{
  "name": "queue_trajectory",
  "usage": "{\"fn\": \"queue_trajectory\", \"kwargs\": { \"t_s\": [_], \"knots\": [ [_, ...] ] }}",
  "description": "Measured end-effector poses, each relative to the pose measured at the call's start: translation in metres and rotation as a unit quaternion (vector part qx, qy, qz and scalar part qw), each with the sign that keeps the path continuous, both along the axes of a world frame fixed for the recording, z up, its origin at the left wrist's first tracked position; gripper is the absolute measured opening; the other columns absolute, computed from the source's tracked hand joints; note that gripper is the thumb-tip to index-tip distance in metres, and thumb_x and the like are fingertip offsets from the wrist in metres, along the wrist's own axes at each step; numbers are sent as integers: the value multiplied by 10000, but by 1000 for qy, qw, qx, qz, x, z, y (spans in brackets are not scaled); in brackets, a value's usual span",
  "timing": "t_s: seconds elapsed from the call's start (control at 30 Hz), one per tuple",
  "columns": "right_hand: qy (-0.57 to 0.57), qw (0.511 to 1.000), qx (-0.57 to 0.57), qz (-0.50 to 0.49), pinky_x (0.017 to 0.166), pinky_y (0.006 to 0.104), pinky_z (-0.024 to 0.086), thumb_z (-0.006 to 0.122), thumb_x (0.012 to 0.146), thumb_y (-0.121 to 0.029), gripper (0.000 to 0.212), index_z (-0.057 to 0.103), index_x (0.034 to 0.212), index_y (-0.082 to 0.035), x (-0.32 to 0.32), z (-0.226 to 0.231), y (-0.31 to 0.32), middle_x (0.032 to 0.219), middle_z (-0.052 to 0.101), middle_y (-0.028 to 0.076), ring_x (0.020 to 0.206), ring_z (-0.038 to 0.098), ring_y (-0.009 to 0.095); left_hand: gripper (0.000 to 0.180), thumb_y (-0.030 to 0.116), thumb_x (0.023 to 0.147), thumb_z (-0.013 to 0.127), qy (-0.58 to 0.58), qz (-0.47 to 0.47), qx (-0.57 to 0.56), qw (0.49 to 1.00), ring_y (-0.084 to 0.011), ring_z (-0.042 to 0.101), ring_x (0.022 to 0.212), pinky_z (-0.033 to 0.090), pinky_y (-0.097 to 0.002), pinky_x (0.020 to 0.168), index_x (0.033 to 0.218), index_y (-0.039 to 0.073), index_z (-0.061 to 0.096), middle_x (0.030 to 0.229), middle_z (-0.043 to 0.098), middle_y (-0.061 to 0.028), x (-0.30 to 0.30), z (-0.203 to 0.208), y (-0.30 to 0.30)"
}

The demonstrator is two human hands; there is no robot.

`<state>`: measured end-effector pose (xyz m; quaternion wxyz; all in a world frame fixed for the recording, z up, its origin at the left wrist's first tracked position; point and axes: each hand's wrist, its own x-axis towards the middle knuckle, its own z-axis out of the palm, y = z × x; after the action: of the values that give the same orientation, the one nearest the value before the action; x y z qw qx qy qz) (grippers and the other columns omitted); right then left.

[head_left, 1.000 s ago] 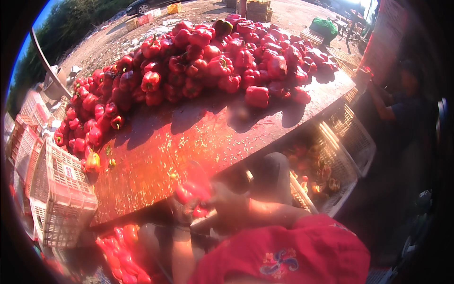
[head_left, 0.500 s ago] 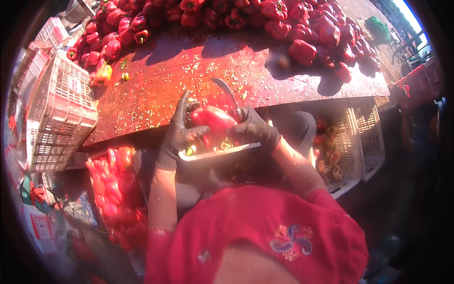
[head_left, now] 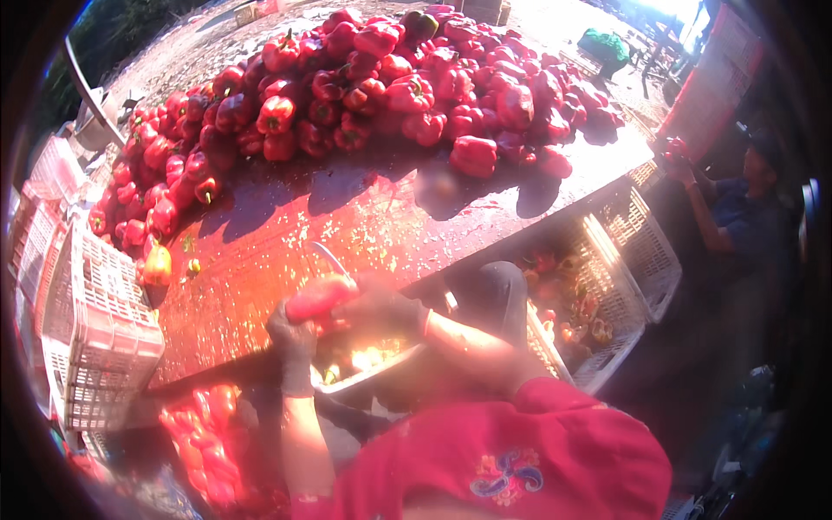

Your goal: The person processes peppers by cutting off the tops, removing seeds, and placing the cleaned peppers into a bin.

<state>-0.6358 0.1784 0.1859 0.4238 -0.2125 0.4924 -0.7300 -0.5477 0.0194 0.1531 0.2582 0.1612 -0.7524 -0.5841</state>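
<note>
My left hand (head_left: 293,340), in a dark glove, is closed round one end of a red bell pepper (head_left: 317,297). From the other side my gloved right hand (head_left: 381,305) comes up to the pepper, smeared by motion. A thin curved knife (head_left: 331,258) sticks up from that hand, its blade pointing away to the left over the table. Below both hands sits a white-rimmed tray (head_left: 368,375) with pale and greenish pepper scraps in it.
A large heap of red bell peppers (head_left: 355,87) covers the table's far side. Seeds lie scattered on the red tabletop (head_left: 260,286). Plastic crates (head_left: 113,329) stand at left; a crate of scraps (head_left: 598,368) is at right. Peppers fill a container (head_left: 204,442) lower left. Another person (head_left: 745,199) works at far right.
The view has swung up and right, showing more of the heap and the other person. The pepper has turned in my hands and now lies nearly sideways above the tray.
</note>
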Motion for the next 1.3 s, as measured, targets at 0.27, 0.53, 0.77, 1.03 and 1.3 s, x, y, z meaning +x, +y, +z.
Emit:
{"fn": "queue_trajectory", "kwargs": {
  "t_s": [0.27,0.53,0.77,1.03,1.3],
  "knots": [
    [-59,997,0,-47,689,289,509,659,731,-36,273,621,1000,-17,8,-75,-5,874,646,37,789,605,112,176,0,650,608,-18,31,-345,938,-320,613,735,481,-369,676,819,49,609,737,606,-127,-1,7,28],
    [336,861,242,-295,432,261,376,690,780,-199,227,518,676,-95,5,-87,19,535,491,-10,479,485,69,199,-29,689,603,4,97,-54,994,-149,605,734,483,-300,710,883,16,610,793,644,-60,26,26,49],
    [348,926,58,-135,496,339,380,696,760,-425,439,530,671,-29,-16,-43,16,569,504,90,526,475,182,153,43,767,631,-78,276,-107,952,-161,580,730,475,-309,711,905,-20,620,820,641,-68,88,63,7],
    [465,689,537,-141,850,436,462,580,800,-331,401,552,1097,-64,-113,-51,9,1146,525,191,1077,538,335,169,57,760,631,-150,375,-219,888,-166,579,739,473,-311,721,908,-25,620,825,639,-72,189,57,-50],
    [552,680,447,-183,945,530,358,545,805,-293,435,489,1179,-77,-92,-113,13,1344,376,193,1216,394,388,187,71,754,631,-198,362,-228,882,-171,578,747,472,-312,731,911,-31,620,830,638,-77,210,46,-46]
  ]
}}
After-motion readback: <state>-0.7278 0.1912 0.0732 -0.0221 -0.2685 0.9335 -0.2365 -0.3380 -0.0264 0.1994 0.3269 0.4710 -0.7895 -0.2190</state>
